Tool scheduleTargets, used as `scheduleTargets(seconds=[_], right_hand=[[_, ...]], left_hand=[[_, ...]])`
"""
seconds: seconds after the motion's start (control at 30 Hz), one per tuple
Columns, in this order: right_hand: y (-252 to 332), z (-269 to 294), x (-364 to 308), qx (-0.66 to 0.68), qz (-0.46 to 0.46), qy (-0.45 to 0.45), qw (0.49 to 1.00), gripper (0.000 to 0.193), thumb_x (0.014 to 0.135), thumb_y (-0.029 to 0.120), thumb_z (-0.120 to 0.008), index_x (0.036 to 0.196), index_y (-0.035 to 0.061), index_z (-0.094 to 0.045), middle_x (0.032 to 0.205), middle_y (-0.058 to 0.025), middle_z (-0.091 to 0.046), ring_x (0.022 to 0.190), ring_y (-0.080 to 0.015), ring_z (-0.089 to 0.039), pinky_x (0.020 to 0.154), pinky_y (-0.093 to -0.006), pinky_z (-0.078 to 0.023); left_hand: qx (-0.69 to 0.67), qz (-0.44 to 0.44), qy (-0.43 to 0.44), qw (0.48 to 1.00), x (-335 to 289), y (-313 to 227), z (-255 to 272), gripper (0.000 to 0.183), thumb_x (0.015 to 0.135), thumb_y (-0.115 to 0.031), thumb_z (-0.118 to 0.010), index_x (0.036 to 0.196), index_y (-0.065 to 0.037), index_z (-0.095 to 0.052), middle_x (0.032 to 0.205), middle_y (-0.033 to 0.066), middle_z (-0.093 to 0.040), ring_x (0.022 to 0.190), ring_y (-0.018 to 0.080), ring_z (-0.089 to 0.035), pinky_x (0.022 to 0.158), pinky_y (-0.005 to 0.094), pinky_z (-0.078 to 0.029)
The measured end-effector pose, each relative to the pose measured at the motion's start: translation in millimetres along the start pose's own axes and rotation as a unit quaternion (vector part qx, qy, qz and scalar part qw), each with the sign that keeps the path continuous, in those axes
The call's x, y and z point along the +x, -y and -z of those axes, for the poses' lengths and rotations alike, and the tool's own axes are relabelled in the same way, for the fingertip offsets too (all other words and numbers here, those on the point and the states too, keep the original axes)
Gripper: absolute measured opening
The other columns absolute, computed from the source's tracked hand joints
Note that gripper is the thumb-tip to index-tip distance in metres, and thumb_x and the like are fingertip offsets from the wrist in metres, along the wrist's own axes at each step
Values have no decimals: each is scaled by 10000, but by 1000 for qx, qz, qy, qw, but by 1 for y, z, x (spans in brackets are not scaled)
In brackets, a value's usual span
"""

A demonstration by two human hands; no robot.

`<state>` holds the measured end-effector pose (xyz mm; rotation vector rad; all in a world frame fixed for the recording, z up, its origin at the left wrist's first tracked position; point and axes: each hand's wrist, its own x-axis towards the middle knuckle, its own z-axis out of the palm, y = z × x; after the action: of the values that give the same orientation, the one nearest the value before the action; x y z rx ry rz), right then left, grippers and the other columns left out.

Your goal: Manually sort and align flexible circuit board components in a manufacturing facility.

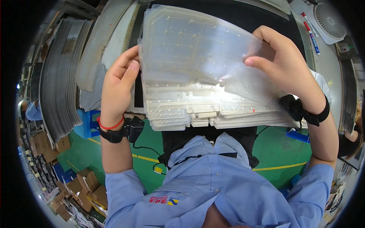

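A stack of clear plastic sheets [178,68] with printed silvery circuit traces lies before me, its lower layers fanned out and their tail strips stepped at the near edge. My right hand [279,57] holds the right side of the upper sheets, thumb on top and fingers at the far edge; the sheets bend and shine there. Against the left edge rests my left hand [121,79], its fingers curved with some tips hidden at the edge. Its thumb stands apart, beside the sheets rather than over them.
Beneath the sheets is a black work surface [235,15]. Piles of thin grey boards [62,76] stand at left. At the upper right are a white fan [329,22] and markers [311,38]. Cardboard boxes [85,184] sit on the green floor [273,148]. Another person [351,138] shows at far right.
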<state>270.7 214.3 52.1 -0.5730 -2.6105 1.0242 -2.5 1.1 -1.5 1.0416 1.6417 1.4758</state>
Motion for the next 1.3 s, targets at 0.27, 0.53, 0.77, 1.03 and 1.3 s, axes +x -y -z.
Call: scheduleTargets(seconds=[0.27,0.53,0.77,1.03,1.3], right_hand=[[5,-5,-1,-66,-15,32,997,268,817,95,-753,964,-2,-551,825,-102,-643,773,-172,-617,729,-296,-485],[2,-5,-3,-79,-6,41,996,280,822,107,-749,985,0,-548,814,-119,-635,755,-206,-610,712,-319,-479],[5,-3,-2,-67,-3,38,997,322,808,174,-759,1013,-10,-592,842,-192,-634,794,-335,-631,718,-383,-488],[-3,-5,-3,0,-3,10,1000,297,771,119,-775,968,-5,-591,845,-152,-610,787,-269,-604,740,-350,-479],[3,-1,2,-14,-20,12,1000,255,766,64,-765,923,-6,-577,816,-123,-625,784,-214,-621,746,-328,-478]], left_hand=[[224,15,36,974,-21,-4,6,365,1014,-109,-481,1332,65,-528,1237,102,-534,1146,174,-516,1009,282,-383],[113,48,34,992,-26,-22,2,438,1005,-92,-482,1418,44,-436,1339,116,-512,1173,179,-525,1022,304,-393],[-157,15,120,980,-13,-10,7,647,926,-107,-601,1471,81,-308,1361,169,-519,1256,209,-511,1072,342,-392],[-163,16,154,974,-4,4,16,635,950,-157,-622,1473,50,-329,1336,135,-543,1160,167,-567,1004,303,-437],[-15,0,105,994,11,6,17,360,1017,-131,-516,1345,18,-501,1240,82,-600,1104,112,-558,961,267,-437]])
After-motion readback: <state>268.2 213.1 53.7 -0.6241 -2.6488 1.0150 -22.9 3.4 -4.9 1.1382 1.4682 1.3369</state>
